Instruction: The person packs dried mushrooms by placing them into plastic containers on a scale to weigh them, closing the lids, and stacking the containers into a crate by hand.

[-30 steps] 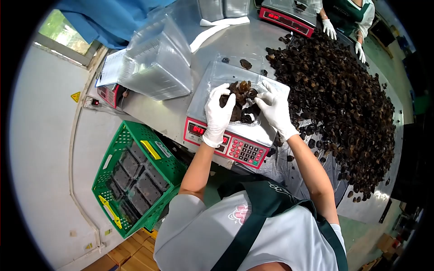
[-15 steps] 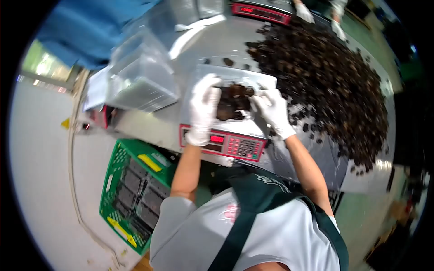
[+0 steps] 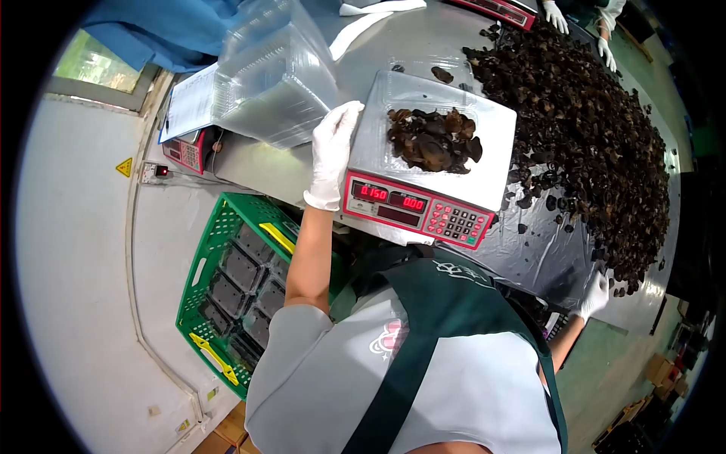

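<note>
Dark brown mushroom pieces (image 3: 435,144), like wood ear, lie heaped in a clear plastic tray (image 3: 386,94) on the platform of a red-framed digital scale (image 3: 416,216). Its lit display appears to read 0.150. My left hand (image 3: 333,155), in a white glove, is beside the scale's left edge, fingers stretched out and holding nothing. Far to the right, my gloved right hand (image 3: 594,296) is at the lower edge of a large pile of the same mushrooms (image 3: 597,151). Its fingers are partly hidden, so whether they grip a piece is unclear.
A stack of clear plastic trays (image 3: 280,83) stands left of the scale, beside a paper sheet (image 3: 189,102). A green crate (image 3: 200,284) holding several packed trays sits below. Across the table are a second scale (image 3: 503,11) and another person's gloved hands (image 3: 556,17).
Both hands have left the tray on the scale. My right hand has moved right and down to the pile's edge; my left has drawn back to the scale's side. The view has shifted.
</note>
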`<action>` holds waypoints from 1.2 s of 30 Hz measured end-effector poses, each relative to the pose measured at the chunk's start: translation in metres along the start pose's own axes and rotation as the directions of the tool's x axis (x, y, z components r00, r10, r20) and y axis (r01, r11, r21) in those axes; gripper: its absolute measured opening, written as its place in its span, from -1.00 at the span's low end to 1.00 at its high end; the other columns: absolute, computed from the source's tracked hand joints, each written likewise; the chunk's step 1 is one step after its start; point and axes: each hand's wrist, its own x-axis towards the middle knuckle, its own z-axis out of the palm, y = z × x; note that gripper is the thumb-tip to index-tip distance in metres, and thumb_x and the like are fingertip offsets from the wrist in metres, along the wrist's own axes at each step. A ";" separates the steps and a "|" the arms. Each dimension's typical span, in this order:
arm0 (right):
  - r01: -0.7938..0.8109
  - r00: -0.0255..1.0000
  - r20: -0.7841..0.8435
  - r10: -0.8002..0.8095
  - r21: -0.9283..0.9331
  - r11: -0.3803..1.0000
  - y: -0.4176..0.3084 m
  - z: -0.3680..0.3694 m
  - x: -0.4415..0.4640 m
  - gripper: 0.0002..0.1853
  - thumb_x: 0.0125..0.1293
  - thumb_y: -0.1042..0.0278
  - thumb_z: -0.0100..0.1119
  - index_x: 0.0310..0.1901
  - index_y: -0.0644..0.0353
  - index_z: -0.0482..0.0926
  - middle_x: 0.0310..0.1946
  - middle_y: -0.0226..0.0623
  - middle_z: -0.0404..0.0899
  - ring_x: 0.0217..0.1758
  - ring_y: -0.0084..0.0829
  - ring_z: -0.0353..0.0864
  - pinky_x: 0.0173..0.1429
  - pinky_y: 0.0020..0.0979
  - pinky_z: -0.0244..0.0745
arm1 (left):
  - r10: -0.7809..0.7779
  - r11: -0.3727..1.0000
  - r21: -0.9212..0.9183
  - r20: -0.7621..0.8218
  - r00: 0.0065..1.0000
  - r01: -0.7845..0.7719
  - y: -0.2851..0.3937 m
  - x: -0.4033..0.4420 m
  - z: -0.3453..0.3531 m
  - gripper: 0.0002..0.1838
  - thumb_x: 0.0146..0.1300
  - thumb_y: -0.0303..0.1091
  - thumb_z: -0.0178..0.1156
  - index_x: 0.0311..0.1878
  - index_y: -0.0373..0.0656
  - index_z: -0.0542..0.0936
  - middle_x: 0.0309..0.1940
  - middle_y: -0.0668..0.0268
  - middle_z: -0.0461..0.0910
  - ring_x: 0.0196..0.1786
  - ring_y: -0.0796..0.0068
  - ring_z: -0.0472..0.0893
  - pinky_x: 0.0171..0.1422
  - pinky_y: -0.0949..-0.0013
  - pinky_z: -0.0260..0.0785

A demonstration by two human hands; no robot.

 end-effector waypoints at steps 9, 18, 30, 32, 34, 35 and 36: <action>-0.069 0.993 -0.102 0.050 -0.187 0.980 0.012 0.002 -0.038 -0.54 0.21 0.06 0.19 0.05 0.19 0.59 -0.03 -0.11 0.64 0.02 -0.17 0.63 0.15 -0.30 0.45 | -0.001 1.000 0.030 0.102 0.995 -0.002 -0.002 0.016 0.018 -0.72 0.30 -0.32 0.24 -0.04 -0.31 0.62 -0.13 0.31 0.61 -0.10 0.61 0.54 0.05 0.53 0.36; 0.353 0.899 0.268 -0.345 0.019 0.935 -0.180 0.112 -0.129 -0.34 0.03 0.00 0.43 0.09 0.25 0.51 0.20 -0.09 0.47 0.21 -0.15 0.47 0.27 -0.31 0.36 | 0.241 0.932 0.239 0.149 0.959 -0.271 0.006 0.015 0.041 -0.81 0.21 -0.43 0.27 -0.11 -0.23 0.62 0.00 0.18 0.54 0.01 0.34 0.58 0.10 0.35 0.45; 0.522 0.826 0.065 -0.561 0.290 0.802 -0.179 0.134 -0.159 -0.81 0.22 0.45 0.27 -0.13 0.25 0.62 -0.12 -0.16 0.67 -0.11 -0.29 0.69 0.00 -0.42 0.53 | 0.417 0.819 0.313 0.251 0.873 -0.481 0.006 0.014 0.066 -0.82 0.14 -0.45 0.29 -0.16 -0.20 0.64 -0.03 0.12 0.59 0.06 0.16 0.55 0.20 0.25 0.36; 0.358 0.915 0.063 -0.399 0.331 0.873 -0.181 0.131 -0.147 -0.77 0.21 0.42 0.29 -0.10 0.28 0.62 -0.18 -0.14 0.68 -0.16 -0.34 0.71 -0.02 -0.45 0.53 | 0.399 0.799 0.372 0.259 0.879 -0.472 0.010 0.013 0.065 -0.83 0.15 -0.46 0.28 -0.17 -0.19 0.65 -0.03 0.14 0.59 0.07 0.19 0.56 0.21 0.26 0.36; 0.220 0.961 0.066 -0.268 0.402 0.889 -0.192 0.123 -0.131 -0.72 0.19 0.39 0.33 -0.08 0.29 0.62 -0.20 -0.14 0.69 -0.17 -0.44 0.71 -0.06 -0.47 0.53 | 0.368 0.784 0.429 0.260 0.893 -0.448 0.014 0.014 0.062 -0.84 0.17 -0.45 0.27 -0.16 -0.19 0.66 -0.01 0.17 0.60 0.08 0.22 0.56 0.22 0.28 0.35; 0.181 0.968 0.085 -0.237 0.421 0.889 -0.195 0.119 -0.124 -0.68 0.17 0.34 0.35 -0.05 0.26 0.62 -0.19 -0.14 0.69 -0.16 -0.44 0.71 -0.06 -0.47 0.53 | 0.347 0.788 0.439 0.261 0.901 -0.431 0.014 0.015 0.059 -0.85 0.19 -0.45 0.25 -0.16 -0.18 0.66 0.01 0.18 0.60 0.08 0.23 0.56 0.22 0.28 0.35; 0.157 0.974 0.097 -0.203 0.357 0.921 -0.196 0.120 -0.115 -0.65 0.16 0.29 0.37 -0.04 0.24 0.62 -0.19 -0.14 0.69 -0.15 -0.42 0.71 -0.04 -0.47 0.52 | 0.314 0.812 0.424 0.263 0.912 -0.401 0.010 0.016 0.056 -0.84 0.21 -0.44 0.24 -0.15 -0.20 0.66 0.02 0.19 0.59 0.09 0.23 0.56 0.23 0.29 0.34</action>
